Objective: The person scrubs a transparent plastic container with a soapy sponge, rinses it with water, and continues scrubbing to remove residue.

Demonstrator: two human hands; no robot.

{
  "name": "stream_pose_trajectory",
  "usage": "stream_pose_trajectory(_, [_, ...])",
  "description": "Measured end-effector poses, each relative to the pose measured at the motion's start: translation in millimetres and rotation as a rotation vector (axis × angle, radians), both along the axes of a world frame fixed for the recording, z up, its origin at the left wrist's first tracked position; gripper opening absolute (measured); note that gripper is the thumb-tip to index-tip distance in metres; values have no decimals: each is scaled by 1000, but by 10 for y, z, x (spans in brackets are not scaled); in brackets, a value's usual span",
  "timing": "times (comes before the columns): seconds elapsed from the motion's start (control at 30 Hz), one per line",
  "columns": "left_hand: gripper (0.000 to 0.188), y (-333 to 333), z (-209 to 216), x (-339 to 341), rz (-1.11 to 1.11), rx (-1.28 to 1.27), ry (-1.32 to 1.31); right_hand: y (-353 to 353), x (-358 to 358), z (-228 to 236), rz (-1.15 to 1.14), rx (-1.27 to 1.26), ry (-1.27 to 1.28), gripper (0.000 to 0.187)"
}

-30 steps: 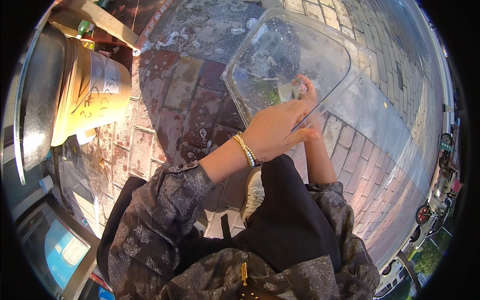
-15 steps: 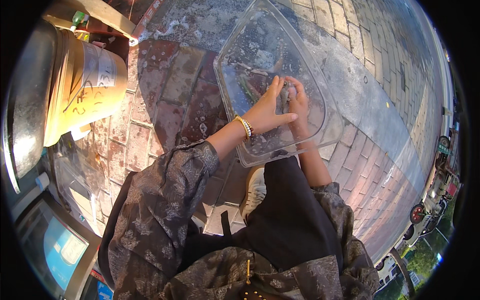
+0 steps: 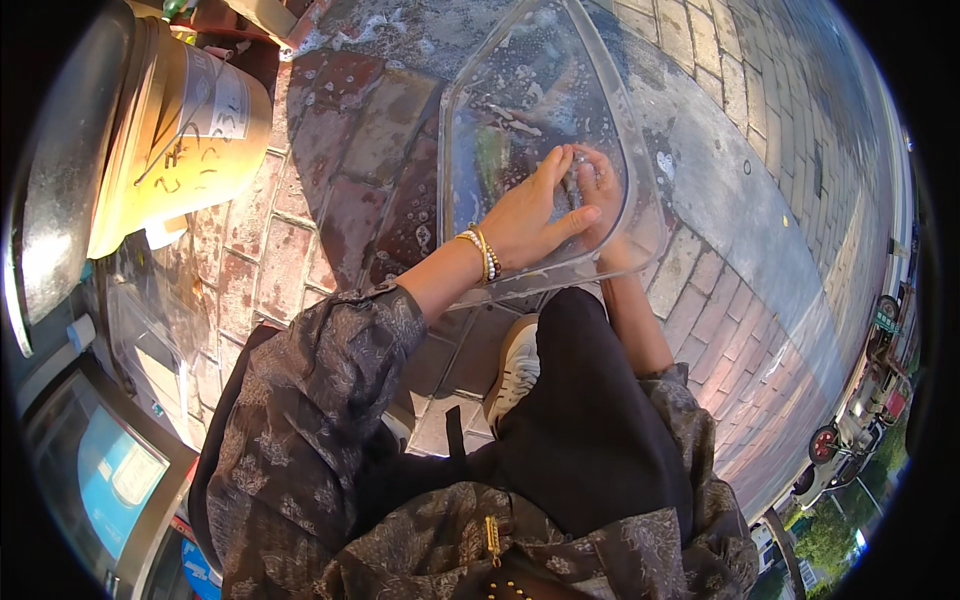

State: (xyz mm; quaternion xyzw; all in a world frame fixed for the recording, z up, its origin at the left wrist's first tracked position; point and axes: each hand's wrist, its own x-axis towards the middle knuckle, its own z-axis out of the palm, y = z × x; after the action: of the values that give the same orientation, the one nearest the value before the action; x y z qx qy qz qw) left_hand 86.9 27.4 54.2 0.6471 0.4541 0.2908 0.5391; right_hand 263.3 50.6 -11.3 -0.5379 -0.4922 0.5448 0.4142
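A large clear plastic tray or lid (image 3: 652, 215) with a raised rim and rounded corners is tilted in front of my knees. It is wet, with foam and droplets on it. My left hand (image 3: 530, 212), with beaded bracelets at the wrist, lies against its panel, fingers extended and thumb apart. My right hand (image 3: 597, 195) shows through the clear plastic, its forearm passing behind the rim. Its fingers curl near my left fingertips. Something small and greyish shows between the hands; I cannot make out what it is.
Wet brick paving (image 3: 360, 150) with suds surrounds the tray. At left stand a yellow bucket (image 3: 215, 150) with handwriting and a dark rounded container (image 3: 85, 170). Clear plastic sheeting (image 3: 150, 330) and a framed glass panel (image 3: 100, 460) are nearer. Parked vehicles (image 3: 845, 440) stand far right.
The tray's lower edge has risen away from my knees, and its right corner has shifted left. Both hands keep close together, the right fingers slightly more curled. The view has shifted slightly.
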Motion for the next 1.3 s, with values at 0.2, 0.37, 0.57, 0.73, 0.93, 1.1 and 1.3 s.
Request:
stream_pose_trajectory(0.2, [76, -1, 30, -101, -56, 5, 69, -2, -24, -15, -30, -132, 168, 27])
stream_pose_trajectory(0.37, [80, -45, 65, -163, -34, -38, 38, -20, -93, 254, 64, -244, 202, 28])
stream_pose_trajectory(0.57, [84, -84, 61, -196, -49, -78, -11, 68, -33, 275, 17, -563, 190, 40])
stream_pose_trajectory(0.73, [87, -26, -111, -238, 22, -16, -182, 87, -259, 536, 162, -197, 22, 36])
stream_pose_trajectory(0.93, [86, 46, -20, -368, 60, -70, -358, 225, -321, 519, 264, -31, -207, 25])
stream_pose_trajectory(1.1, [82, 40, -120, -445, 10, -4, -304, 234, -390, 569, 220, 111, -388, 22])
stream_pose_trajectory(1.3, [81, 23, -447, -429, 2, 158, -59, 386, -285, 668, 382, -264, -290, 35])
